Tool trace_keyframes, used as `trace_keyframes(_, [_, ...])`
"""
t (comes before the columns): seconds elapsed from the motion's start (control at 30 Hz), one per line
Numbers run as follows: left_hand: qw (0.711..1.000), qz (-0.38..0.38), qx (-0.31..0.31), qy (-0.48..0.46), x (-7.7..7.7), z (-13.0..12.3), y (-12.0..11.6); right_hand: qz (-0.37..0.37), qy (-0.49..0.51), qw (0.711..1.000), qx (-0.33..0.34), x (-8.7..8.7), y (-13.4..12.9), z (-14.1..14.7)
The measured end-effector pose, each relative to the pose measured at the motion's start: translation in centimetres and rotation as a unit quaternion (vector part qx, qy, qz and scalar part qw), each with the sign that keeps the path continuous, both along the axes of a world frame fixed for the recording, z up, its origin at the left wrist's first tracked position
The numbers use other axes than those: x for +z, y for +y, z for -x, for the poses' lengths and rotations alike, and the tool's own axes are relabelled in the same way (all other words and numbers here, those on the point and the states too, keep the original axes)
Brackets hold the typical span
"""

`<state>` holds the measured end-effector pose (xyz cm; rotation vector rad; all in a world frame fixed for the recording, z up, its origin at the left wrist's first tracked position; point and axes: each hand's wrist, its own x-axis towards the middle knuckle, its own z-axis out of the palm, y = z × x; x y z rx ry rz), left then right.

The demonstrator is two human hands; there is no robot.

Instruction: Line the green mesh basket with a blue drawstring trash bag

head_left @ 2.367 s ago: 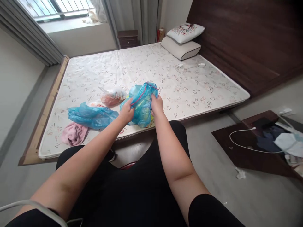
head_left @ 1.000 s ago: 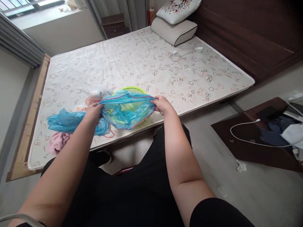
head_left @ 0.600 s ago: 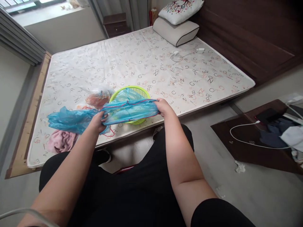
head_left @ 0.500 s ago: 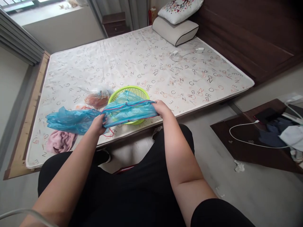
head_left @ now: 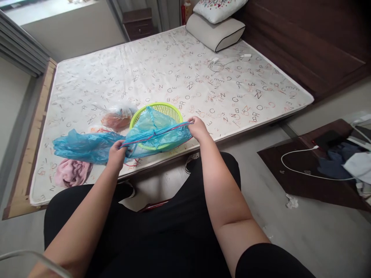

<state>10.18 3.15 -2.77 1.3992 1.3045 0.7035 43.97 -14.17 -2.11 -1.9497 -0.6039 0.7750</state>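
Note:
Between my two hands stretches a thin blue plastic bag [head_left: 158, 133] with a red drawstring rim. My left hand [head_left: 116, 154] grips its left end and my right hand [head_left: 198, 127] grips its right end. The bag hangs over the near side of a lime-green mesh basket [head_left: 165, 110] that stands near the front edge of the mattress [head_left: 174, 73]. Part of the bag drapes into the basket.
A second blue bag [head_left: 84, 144] lies left of my left hand, with a pink cloth [head_left: 71, 173] in front of it and a clear bag of reddish items [head_left: 116, 117] behind. Pillows [head_left: 216, 29] and a white charger cable [head_left: 223, 63] lie at the far end. A dark board with cables [head_left: 319, 166] is on the floor, right.
The bunched bag has been pulled open and stretched wide between my hands, uncovering the green basket. Since half a second ago my left hand dropped lower and nearer, tilting the bag's rim.

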Motion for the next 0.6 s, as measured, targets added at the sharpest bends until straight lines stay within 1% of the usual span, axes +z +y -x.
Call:
trace_keyframes(0.03, [1.000,-0.020,0.015,-0.017,0.1,-0.1,0.5,-0.033,0.011,0.999,-0.015,0.0,0.2,-0.1])
trace_keyframes(0.07, [0.998,-0.031,0.026,-0.041,0.3,-0.3,1.1,-0.070,0.021,0.997,-0.015,0.1,0.4,-0.1])
trace_keyframes(0.13, [0.994,-0.051,0.020,-0.089,0.8,-0.8,2.2,-0.142,0.036,0.989,0.014,0.4,0.7,0.0])
trace_keyframes(0.2, [0.990,-0.086,-0.034,-0.107,1.6,-1.6,3.2,-0.196,0.029,0.979,0.054,0.9,0.8,0.2])
trace_keyframes(0.27, [0.983,-0.130,-0.104,-0.079,2.6,-2.4,3.8,-0.223,-0.009,0.970,0.091,1.3,1.0,0.4])
trace_keyframes(0.33, [0.967,-0.186,-0.175,-0.004,3.6,-3.3,4.0,-0.223,-0.056,0.966,0.116,1.5,1.2,0.6])
trace_keyframes(0.4, [0.935,-0.253,-0.234,0.087,4.4,-4.3,4.0,-0.205,-0.091,0.967,0.123,1.6,1.5,0.7])
trace_keyframes(0.43, [0.917,-0.280,-0.254,0.126,4.5,-4.9,4.0,-0.195,-0.102,0.968,0.117,1.6,1.7,0.7])
trace_keyframes(0.47, [0.903,-0.298,-0.266,0.156,4.6,-5.4,4.1,-0.185,-0.110,0.971,0.105,1.5,1.8,0.7])
trace_keyframes(0.5, [0.896,-0.307,-0.269,0.175,4.5,-6.0,4.2,-0.174,-0.113,0.974,0.088,1.5,2.0,0.7])
trace_keyframes(0.53, [0.895,-0.308,-0.265,0.184,4.3,-6.5,4.4,-0.162,-0.114,0.978,0.070,1.5,2.1,0.6])
trace_keyframes(0.6, [0.906,-0.296,-0.237,0.187,3.8,-7.2,4.9,-0.137,-0.108,0.984,0.039,1.6,2.2,0.5])
